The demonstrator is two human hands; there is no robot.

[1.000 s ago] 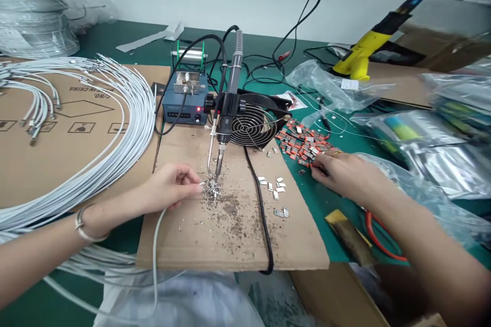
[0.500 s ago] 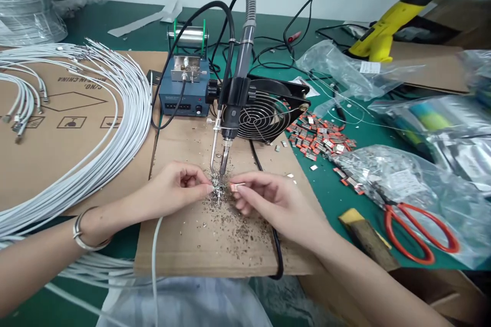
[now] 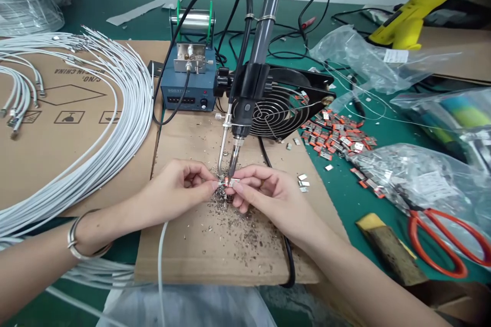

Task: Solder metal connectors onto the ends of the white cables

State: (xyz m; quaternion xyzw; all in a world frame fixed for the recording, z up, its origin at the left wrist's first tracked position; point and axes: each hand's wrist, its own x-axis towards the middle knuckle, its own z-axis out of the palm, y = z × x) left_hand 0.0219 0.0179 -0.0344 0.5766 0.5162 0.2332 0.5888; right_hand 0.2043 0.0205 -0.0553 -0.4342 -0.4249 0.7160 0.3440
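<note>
My left hand [image 3: 186, 186] pinches the end of a white cable [image 3: 161, 265], whose length hangs down over the cardboard's front edge. In my right hand [image 3: 268, 191], thumb and fingers pinch a small orange-and-silver connector piece [image 3: 227, 181]. The fingertips of both hands are close together, and the piece meets the cable end between them. Directly above stands a clamped soldering iron [image 3: 248, 102], its tip at or touching the piece; I cannot tell exact contact. A thin metal feed tube [image 3: 223, 145] slants down beside the tip.
A blue control box [image 3: 187, 92] and solder spool [image 3: 195, 19] stand behind, near a black fan [image 3: 284, 112]. Bundled white cables [image 3: 130, 127] lie left. Orange connector pieces [image 3: 333, 135], red-handled scissors [image 3: 441, 240] and plastic bags [image 3: 418, 173] lie right. Solder debris [image 3: 245, 242] dots the cardboard.
My right hand has brought the orange-and-silver connector piece left against the cable end, closing the gap between my hands beneath the iron tip. The camera view has shifted slightly.
</note>
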